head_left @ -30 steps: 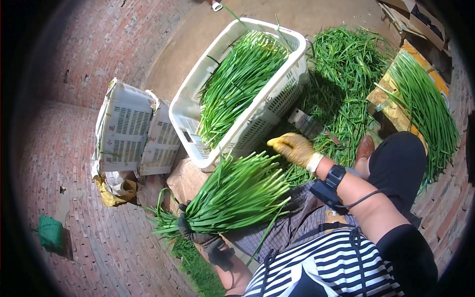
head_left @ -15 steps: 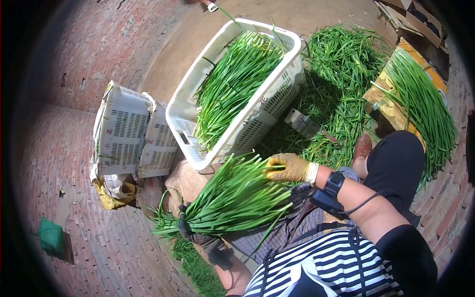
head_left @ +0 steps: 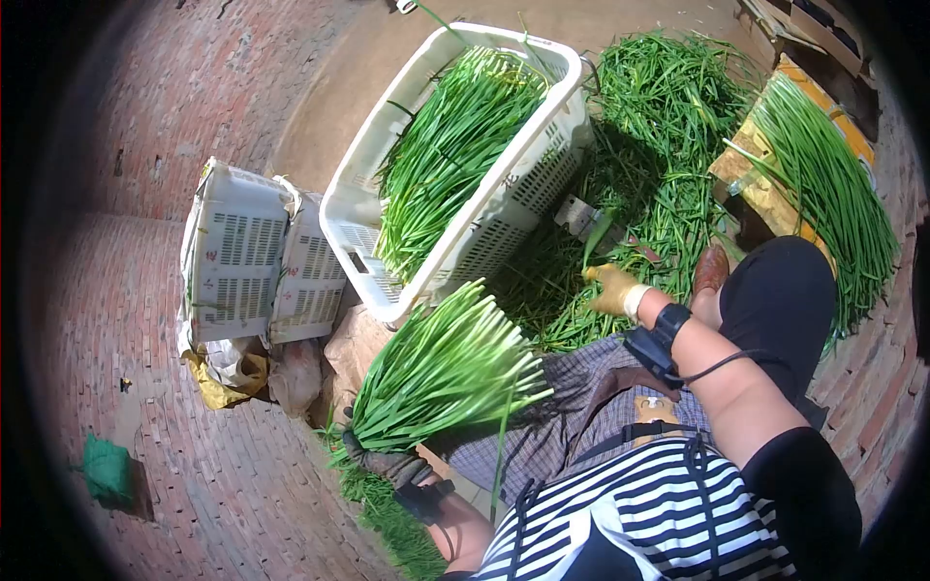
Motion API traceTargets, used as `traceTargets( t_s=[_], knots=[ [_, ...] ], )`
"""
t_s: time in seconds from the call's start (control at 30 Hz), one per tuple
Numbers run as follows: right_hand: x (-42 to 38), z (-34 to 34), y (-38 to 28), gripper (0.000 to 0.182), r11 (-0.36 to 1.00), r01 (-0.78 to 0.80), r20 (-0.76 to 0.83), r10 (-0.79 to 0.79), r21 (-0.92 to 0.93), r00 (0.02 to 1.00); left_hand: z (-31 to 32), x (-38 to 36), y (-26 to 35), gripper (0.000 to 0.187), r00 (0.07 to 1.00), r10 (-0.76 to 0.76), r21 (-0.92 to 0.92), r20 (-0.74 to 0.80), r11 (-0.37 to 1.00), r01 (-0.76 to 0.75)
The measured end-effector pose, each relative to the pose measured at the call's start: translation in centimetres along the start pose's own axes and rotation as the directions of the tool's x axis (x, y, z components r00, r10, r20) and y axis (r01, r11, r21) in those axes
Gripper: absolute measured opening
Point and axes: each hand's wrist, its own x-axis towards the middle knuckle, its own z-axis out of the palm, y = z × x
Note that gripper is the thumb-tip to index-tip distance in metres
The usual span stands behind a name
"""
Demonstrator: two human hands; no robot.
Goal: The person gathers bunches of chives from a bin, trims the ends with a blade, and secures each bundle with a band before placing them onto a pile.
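My left hand (head_left: pixel 386 463), in a dark glove, is closed round the leafy end of a bunch of garlic chives (head_left: pixel 436 378). The pale cut ends fan out up and to the right, and one loose leaf hangs below them. My right hand (head_left: pixel 616 289), in a yellow glove, is apart from the bunch. Its fingertips are pinched at the base of a single chive leaf (head_left: pixel 601 237), which points up over the heap of loose greens (head_left: pixel 668 126). Beyond the bunch stands a white plastic crate (head_left: pixel 334 223) with more chives (head_left: pixel 465 145) laid in it.
More chives (head_left: pixel 823 184) lie on a yellow board (head_left: pixel 727 169) at right, beside my knee (head_left: pixel 775 300). Two white crates (head_left: pixel 242 257) stand at left above a yellow bag (head_left: pixel 228 378). A green bundle (head_left: pixel 107 470) sits on the brick floor (head_left: pixel 194 465). Greens (head_left: pixel 397 528) lie below my left hand.
My right hand has moved away from the bunch, right and upward, with a leaf at its fingertips. The bunch in my left hand has shifted slightly left, its pale ends turned more upward.
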Motion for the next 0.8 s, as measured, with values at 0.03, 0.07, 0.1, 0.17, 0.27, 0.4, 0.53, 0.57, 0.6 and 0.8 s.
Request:
traceTargets(
  t_s=[0.03, 0.07, 0.1, 0.17, 0.27, 0.4, 0.53, 0.57, 0.6, 0.8],
  knots=[
    [-0.5, 0.7, -0.6, 0.067, 0.992, 0.077, 0.072, -0.070, -0.096, 0.995, 0.4, -0.2, 0.0, 0.042, 1.000, -0.018, -0.016, 0.003, 1.000, 0.018],
    [0.2, 2.3, 0.2, 0.068, 0.941, 0.137, 0.171, -0.197, 0.310, 0.965, 0.6, -0.3, -0.2, 0.042, 1.000, -0.028, -0.025, 0.007, 0.999, 0.028],
    [-1.6, 0.8, -2.9, 0.066, 0.778, -0.222, 0.455, -0.090, 0.587, 0.886, 0.7, -0.4, -0.1, 0.042, 0.999, -0.037, -0.029, 0.010, 0.999, 0.037],
    [-1.4, 3.4, -3.6, 0.070, 0.614, -0.425, 0.652, -0.200, 0.665, 0.732, 0.8, -0.6, 0.0, 0.042, 0.999, -0.039, -0.029, 0.008, 0.999, 0.039],
    [-2.5, 5.5, -6.4, 0.081, 0.522, -0.442, 0.636, -0.279, 0.729, 0.720, 0.8, -0.7, -0.1, 0.043, 0.999, -0.046, -0.026, 0.005, 0.999, 0.046],
    [-2.3, 8.2, -8.4, 0.060, 0.384, -0.387, 0.526, -0.380, 0.838, 0.761, 0.9, -0.7, -0.4, 0.043, 0.998, -0.065, -0.022, 0.014, 0.998, 0.065],
    [-1.8, 7.3, -7.6, 0.030, 0.659, -0.256, 0.587, -0.345, 0.707, 0.733, 0.9, -0.7, -0.5, 0.043, 0.997, -0.080, -0.028, 0.021, 0.996, 0.081],
    [-1.6, 5.6, -7.2, 0.027, 0.798, -0.214, 0.660, -0.279, 0.564, 0.698, 0.8, -0.7, -0.7, 0.043, 0.996, -0.087, -0.039, 0.026, 0.995, 0.088],
    [-2.2, 3.9, -7.1, 0.025, 0.781, -0.227, 0.675, -0.308, 0.581, 0.671, 0.7, -0.7, -0.7, 0.043, 0.994, -0.100, -0.049, 0.032, 0.994, 0.102],
    [-0.2, 3.7, -1.2, 0.020, 0.790, -0.080, 0.097, 0.026, 0.607, 0.995, 2.7, -1.2, -1.4, 0.045, 0.992, -0.020, 0.037, -0.121, 0.999, 0.025]
  ],
)
